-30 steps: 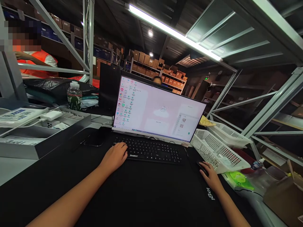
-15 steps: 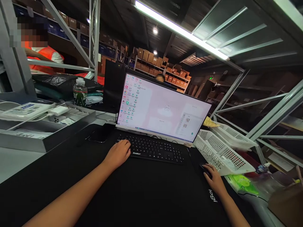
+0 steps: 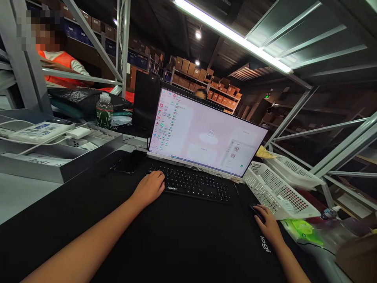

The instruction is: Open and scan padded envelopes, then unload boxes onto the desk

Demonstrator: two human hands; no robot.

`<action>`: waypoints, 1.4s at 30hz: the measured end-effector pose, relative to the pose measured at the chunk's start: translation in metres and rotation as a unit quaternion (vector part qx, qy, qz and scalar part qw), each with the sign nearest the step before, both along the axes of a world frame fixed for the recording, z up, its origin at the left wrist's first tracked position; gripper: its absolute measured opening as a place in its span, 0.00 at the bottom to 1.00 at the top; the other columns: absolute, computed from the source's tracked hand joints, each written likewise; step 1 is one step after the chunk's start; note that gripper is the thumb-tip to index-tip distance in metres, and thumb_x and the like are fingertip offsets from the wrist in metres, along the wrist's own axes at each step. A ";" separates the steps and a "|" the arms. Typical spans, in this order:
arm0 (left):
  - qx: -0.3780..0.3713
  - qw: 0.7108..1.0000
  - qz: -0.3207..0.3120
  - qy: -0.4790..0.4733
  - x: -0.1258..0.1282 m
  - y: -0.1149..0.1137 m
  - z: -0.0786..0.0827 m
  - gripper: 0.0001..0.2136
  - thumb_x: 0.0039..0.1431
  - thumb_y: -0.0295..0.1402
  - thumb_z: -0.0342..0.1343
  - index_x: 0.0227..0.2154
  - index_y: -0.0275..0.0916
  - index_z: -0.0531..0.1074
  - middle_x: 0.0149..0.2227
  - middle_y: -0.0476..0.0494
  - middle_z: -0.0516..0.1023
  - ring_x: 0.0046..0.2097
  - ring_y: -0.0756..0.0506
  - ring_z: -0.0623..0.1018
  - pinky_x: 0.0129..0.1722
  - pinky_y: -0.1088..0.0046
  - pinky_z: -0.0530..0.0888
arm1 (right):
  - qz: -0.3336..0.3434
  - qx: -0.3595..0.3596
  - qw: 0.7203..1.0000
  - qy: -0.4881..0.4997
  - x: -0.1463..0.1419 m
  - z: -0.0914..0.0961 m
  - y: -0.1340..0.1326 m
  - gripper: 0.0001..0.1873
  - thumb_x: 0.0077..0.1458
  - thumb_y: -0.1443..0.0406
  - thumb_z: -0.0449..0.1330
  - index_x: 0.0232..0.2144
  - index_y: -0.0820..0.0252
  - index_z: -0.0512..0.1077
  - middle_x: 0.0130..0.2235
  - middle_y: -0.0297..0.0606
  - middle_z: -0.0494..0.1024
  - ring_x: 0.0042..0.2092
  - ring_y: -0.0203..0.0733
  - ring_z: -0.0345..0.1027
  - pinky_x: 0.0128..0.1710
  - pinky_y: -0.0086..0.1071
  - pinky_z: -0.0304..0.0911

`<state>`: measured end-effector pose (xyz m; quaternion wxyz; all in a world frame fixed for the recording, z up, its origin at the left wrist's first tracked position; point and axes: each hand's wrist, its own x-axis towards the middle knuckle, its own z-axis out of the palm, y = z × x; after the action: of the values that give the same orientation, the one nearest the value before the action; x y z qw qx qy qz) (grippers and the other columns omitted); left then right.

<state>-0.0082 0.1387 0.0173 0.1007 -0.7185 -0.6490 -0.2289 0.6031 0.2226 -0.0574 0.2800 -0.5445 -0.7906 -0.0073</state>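
My left hand rests on the left end of a black keyboard, fingers lying over the keys with nothing held. On the right, my right hand is curled over a dark computer mouse, which its fingers partly hide. Both keyboard and mouse sit on a large black desk mat. Behind the keyboard stands a monitor, lit, with rows of icons at its left and a small window at lower right.
A phone lies left of the keyboard, near a grey box of chargers and cables. A drink bottle stands behind it. White perforated baskets and a green packet are at right. A person in an orange vest is at far left.
The view has shifted slightly, moving the scene a little to the right. The person in the orange vest has changed posture. Both my hands stay at the keyboard and mouse.
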 end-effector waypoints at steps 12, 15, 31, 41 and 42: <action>0.006 1.000 -0.004 0.002 -0.002 0.003 -0.003 0.14 0.64 0.30 0.46 0.42 0.35 0.77 0.50 0.33 0.78 0.53 0.36 0.77 0.53 0.56 0.76 | -0.010 0.004 1.000 0.025 -0.022 0.012 -0.017 0.22 0.62 0.56 0.53 0.54 0.54 0.75 0.58 0.47 0.71 0.60 0.54 0.69 0.61 0.51 0.65; 0.010 1.000 -0.004 -0.001 -0.002 0.003 -0.003 0.15 0.64 0.31 0.45 0.42 0.35 0.77 0.50 0.33 0.78 0.53 0.36 0.78 0.52 0.55 0.76 | -0.009 0.003 1.000 0.026 -0.023 0.013 -0.016 0.23 0.62 0.56 0.53 0.54 0.55 0.74 0.58 0.47 0.71 0.60 0.55 0.68 0.62 0.52 0.64; 0.016 1.000 -0.013 -0.012 -0.004 0.003 -0.003 0.14 0.64 0.32 0.45 0.40 0.37 0.78 0.50 0.33 0.79 0.52 0.36 0.78 0.52 0.56 0.77 | -0.025 -0.002 0.999 0.049 -0.031 0.015 -0.015 0.26 0.64 0.52 0.53 0.60 0.53 0.68 0.59 0.45 0.70 0.62 0.52 0.67 0.64 0.48 0.62; 0.007 1.000 -0.003 -0.001 -0.004 0.003 -0.004 0.16 0.65 0.31 0.44 0.42 0.36 0.77 0.51 0.33 0.78 0.52 0.36 0.78 0.51 0.56 0.76 | -0.026 0.007 0.999 0.027 -0.028 0.012 -0.015 0.29 0.62 0.54 0.55 0.63 0.54 0.63 0.61 0.46 0.68 0.63 0.53 0.65 0.64 0.48 0.63; 0.007 1.000 -0.002 0.001 -0.004 0.003 -0.004 0.16 0.65 0.31 0.44 0.42 0.36 0.77 0.51 0.33 0.78 0.52 0.36 0.78 0.50 0.56 0.77 | -0.026 0.007 0.999 0.026 -0.027 0.012 -0.015 0.29 0.62 0.55 0.55 0.63 0.54 0.63 0.61 0.46 0.68 0.63 0.53 0.65 0.64 0.48 0.62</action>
<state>-0.0120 0.1414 0.0136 0.1059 -0.7194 -0.6458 -0.2330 0.5759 0.2078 -0.0454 0.3041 -0.5630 -0.7684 -0.0054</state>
